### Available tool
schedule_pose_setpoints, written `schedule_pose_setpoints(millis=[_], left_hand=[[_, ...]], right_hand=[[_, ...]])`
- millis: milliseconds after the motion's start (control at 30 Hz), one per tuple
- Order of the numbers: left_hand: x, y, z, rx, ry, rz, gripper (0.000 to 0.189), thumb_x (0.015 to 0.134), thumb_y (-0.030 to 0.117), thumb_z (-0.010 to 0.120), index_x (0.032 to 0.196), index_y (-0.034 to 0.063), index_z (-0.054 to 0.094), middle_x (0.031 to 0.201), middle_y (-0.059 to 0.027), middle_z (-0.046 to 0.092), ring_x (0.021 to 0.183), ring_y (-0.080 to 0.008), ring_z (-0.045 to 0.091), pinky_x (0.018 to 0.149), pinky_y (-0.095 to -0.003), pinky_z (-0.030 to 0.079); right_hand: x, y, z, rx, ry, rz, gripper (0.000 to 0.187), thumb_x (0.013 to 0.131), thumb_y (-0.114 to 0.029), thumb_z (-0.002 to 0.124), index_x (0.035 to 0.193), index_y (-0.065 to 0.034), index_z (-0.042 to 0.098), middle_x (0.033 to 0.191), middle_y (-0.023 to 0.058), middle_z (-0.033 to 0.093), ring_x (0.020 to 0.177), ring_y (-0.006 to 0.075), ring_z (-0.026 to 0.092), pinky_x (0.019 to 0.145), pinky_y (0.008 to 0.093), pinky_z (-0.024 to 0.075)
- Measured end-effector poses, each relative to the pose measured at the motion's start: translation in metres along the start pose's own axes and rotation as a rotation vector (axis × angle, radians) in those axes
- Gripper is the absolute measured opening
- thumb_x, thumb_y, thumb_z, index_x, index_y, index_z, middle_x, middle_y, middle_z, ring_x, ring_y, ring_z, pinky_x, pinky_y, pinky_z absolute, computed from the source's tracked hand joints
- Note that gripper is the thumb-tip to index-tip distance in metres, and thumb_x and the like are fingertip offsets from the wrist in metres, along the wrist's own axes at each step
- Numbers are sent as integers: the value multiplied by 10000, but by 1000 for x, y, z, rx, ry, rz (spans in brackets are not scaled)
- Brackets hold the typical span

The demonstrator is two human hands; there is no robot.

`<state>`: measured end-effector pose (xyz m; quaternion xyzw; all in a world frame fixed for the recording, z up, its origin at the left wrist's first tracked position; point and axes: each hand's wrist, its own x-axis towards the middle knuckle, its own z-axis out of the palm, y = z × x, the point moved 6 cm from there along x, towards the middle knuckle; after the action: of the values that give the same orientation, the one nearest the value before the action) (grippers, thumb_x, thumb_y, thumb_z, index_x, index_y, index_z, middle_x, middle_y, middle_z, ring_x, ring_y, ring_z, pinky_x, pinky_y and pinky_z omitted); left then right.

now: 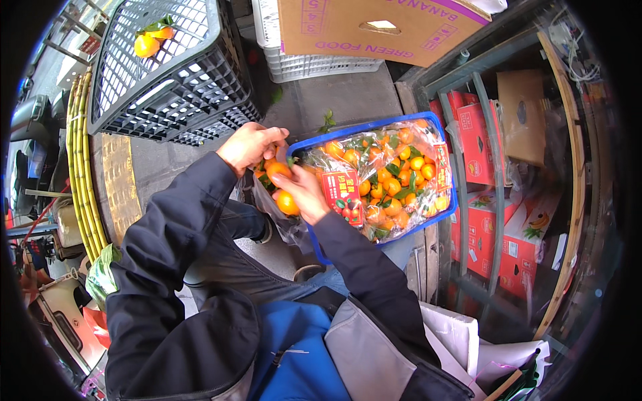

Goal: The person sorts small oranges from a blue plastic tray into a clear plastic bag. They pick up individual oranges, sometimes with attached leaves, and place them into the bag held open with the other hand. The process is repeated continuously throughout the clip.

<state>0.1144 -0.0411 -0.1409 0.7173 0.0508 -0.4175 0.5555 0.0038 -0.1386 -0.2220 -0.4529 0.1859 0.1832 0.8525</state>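
Note:
My left hand (252,147) is curled at the top edge of a clear plastic bag (288,233), gripping its rim; the fingertips are partly hidden. Several oranges lie inside the bag. Close to it, my right hand (307,193) holds small oranges (288,202) with a bit of green stem at the bag's mouth. Beside both hands stands a blue plastic crate (307,144), tilted in view and lined with clear film. Many small leafy oranges (392,186) fill it, and a red printed label (342,198) lies on the film.
Stacked black plastic crates (198,108) stand at the far left, with oranges (147,46) on top. Sugarcane stalks (80,165) lean beyond them. A cardboard box (341,35) rests on a white crate (321,67) ahead. Red cartons (476,145) sit behind a metal frame at right.

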Motion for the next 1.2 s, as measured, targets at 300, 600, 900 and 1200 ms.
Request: schedule_pose_setpoints(millis=[300,600,900,1200], left_hand=[[0,2,-3,-20,-35,23,281,870,274,596,956,23,689,611,26,478,453,-37,337,412,-208,208],[2,3,-1,46,1,2,330,876,338,625,887,14,685,588,22,475,446,-47,346,416,-218,231],[3,-1,0,8,-5,-20,349,872,369,636,847,23,678,603,31,475,474,-49,368,428,-211,249],[4,-2,-2,-4,18,-22,392,888,394,622,895,4,664,562,36,441,392,-33,268,381,-213,168]], right_hand=[[-27,10,-29,408,47,107,357,902,-163,652,1204,-11,540,1040,92,592,912,200,621,796,322,536],[-63,-53,-7,-290,92,-454,612,775,89,712,1327,43,451,1196,124,589,1047,184,617,912,317,514],[-7,17,-6,241,-106,241,581,990,-537,375,1204,-17,522,974,185,686,766,229,687,692,319,551],[-34,-28,-53,-328,-10,-124,280,978,-193,535,1125,31,616,893,113,696,718,146,659,618,254,520]])
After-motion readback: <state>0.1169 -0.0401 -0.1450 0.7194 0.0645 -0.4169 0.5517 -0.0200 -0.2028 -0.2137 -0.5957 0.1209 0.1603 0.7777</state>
